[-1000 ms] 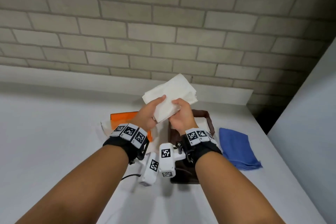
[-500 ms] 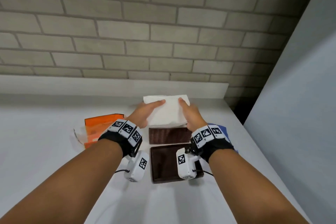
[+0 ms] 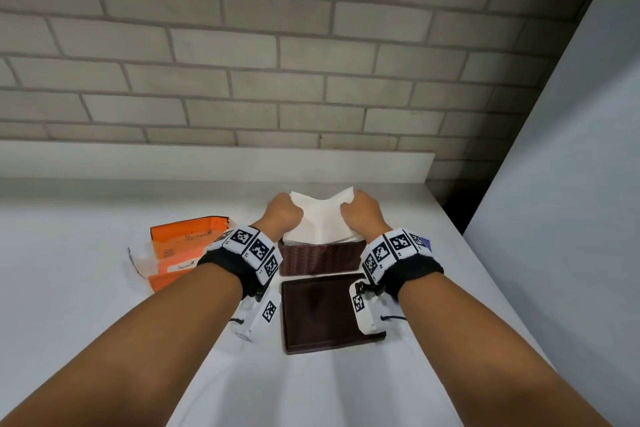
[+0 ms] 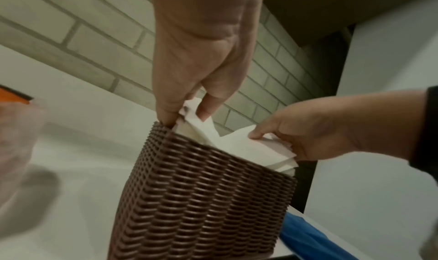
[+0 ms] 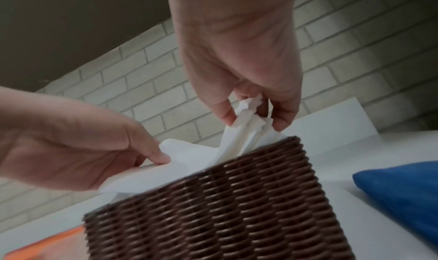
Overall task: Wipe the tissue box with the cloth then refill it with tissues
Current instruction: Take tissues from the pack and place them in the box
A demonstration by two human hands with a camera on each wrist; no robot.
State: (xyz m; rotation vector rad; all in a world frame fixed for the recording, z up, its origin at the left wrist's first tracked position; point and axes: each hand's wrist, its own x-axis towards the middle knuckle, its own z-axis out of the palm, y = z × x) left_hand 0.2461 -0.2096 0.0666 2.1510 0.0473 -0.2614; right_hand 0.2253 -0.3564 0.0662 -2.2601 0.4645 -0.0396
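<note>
Both hands are at the woven tissue box (image 3: 321,257) on the counter: left hand (image 3: 282,216) and right hand (image 3: 361,217) each pinch an end of the tissues (image 3: 321,218), half sunk in. Soft, light, crushable, so corner grips suit. Box depth is hidden; the blue cloth (image 5: 403,187) seems idle beside it.

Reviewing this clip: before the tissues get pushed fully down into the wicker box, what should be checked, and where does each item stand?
1. Left hand grips the tissues: ok.
2. Right hand grips the tissues: ok.
3. Stack seated fully in the tissue box: not ok, it bulges above the rim.
4. Lid off, lying flat in front of the box: ok.
5. Blue cloth clear of the opening: ok.
6. Box already wiped: cannot tell.
</note>
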